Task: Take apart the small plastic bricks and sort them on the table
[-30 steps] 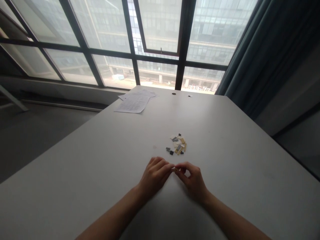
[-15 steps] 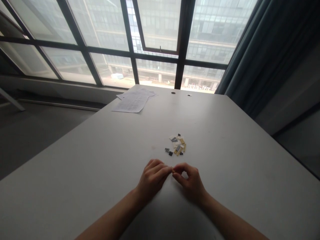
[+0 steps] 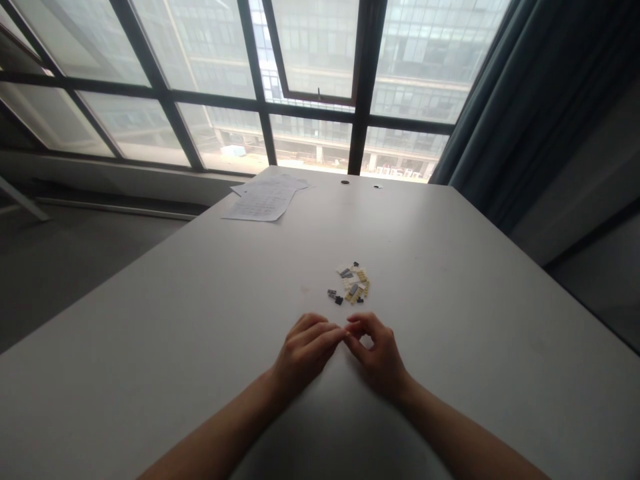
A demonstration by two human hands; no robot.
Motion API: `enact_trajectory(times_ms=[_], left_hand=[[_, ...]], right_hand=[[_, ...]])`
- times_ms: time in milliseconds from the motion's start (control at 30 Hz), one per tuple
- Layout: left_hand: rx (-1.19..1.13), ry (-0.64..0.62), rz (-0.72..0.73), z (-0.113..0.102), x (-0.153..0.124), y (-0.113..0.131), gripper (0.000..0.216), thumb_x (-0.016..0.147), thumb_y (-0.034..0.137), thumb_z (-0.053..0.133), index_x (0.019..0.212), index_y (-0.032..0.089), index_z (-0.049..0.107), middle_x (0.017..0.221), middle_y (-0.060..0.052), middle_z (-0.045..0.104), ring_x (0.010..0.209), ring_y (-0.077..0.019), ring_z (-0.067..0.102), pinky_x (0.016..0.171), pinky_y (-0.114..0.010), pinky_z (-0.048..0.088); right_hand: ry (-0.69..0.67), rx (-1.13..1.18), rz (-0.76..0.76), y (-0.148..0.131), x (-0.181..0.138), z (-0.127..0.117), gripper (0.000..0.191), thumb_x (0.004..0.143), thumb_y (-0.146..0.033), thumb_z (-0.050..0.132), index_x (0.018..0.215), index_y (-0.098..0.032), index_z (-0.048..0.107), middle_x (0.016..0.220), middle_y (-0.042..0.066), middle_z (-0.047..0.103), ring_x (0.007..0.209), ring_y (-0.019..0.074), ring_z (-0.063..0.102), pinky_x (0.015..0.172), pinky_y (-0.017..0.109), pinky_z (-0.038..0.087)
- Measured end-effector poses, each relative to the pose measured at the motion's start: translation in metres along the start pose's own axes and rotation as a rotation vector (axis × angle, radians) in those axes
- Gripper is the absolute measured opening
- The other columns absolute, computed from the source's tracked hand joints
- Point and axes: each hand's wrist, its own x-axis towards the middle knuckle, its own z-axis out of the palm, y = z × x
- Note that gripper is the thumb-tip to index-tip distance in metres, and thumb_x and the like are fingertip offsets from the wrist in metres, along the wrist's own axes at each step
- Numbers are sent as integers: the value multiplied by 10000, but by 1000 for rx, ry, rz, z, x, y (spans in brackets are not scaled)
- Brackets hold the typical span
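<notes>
My left hand (image 3: 307, 350) and my right hand (image 3: 377, 353) meet at the fingertips low over the table. The left fingers are pressed together in a pinch. Thumb and index finger of the right hand curl into a ring and touch the left fingertips. Whatever lies between them is too small and covered to make out. Just beyond the hands is a loose pile of small building bricks (image 3: 354, 283) in tan, white and grey. Several dark pieces (image 3: 339, 300) lie at its near left edge.
The white table (image 3: 200, 300) stretches away to a large window (image 3: 310, 140). Printed paper sheets (image 3: 265, 200) lie at its far left. A round dark cable hole (image 3: 345, 182) and a small scrap (image 3: 378, 187) are near the far edge. A blue curtain (image 3: 490, 133) hangs at right.
The right thumb and fingers have shifted slightly at the meeting point, and the orange-tinted bit seen there before is now hidden. The whole view has tilted slightly; the bricks lie as before.
</notes>
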Motion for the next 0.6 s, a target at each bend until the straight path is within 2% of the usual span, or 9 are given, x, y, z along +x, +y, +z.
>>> enact_trajectory(times_ms=[133, 300, 400, 600], left_hand=[[26, 45, 17, -3, 4, 3, 137, 860, 143, 609, 947, 235, 660, 862, -23, 699, 805, -147, 589, 744, -291, 504], [14, 52, 39, -5, 6, 3, 187, 839, 109, 625, 967, 240, 660, 842, -29, 654, 814, -156, 556, 719, -295, 497], [2, 32, 61, -5, 5, 3, 200, 848, 104, 611, 995, 234, 647, 857, -31, 646, 824, -151, 551, 724, -283, 494], [-49, -51, 32, -1, 0, -5, 286, 814, 44, 626, 1053, 202, 618, 889, -38, 665, 835, -153, 559, 771, -306, 486]], right_hand=[[-26, -5, -47, -3, 1, -1, 112, 791, -234, 657, 893, -193, 634, 770, 22, 693, 678, 148, 631, 679, 269, 524], [-33, 13, -57, -5, 2, -2, 137, 785, -245, 683, 909, -190, 663, 806, 30, 707, 696, 151, 633, 694, 274, 524], [-46, 7, -67, -4, 2, -3, 205, 761, -268, 724, 942, -193, 665, 825, 30, 710, 713, 154, 635, 706, 279, 524], [-19, -71, -58, 0, -1, -5, 179, 771, -240, 714, 939, -193, 672, 813, 29, 698, 714, 155, 624, 710, 288, 514]])
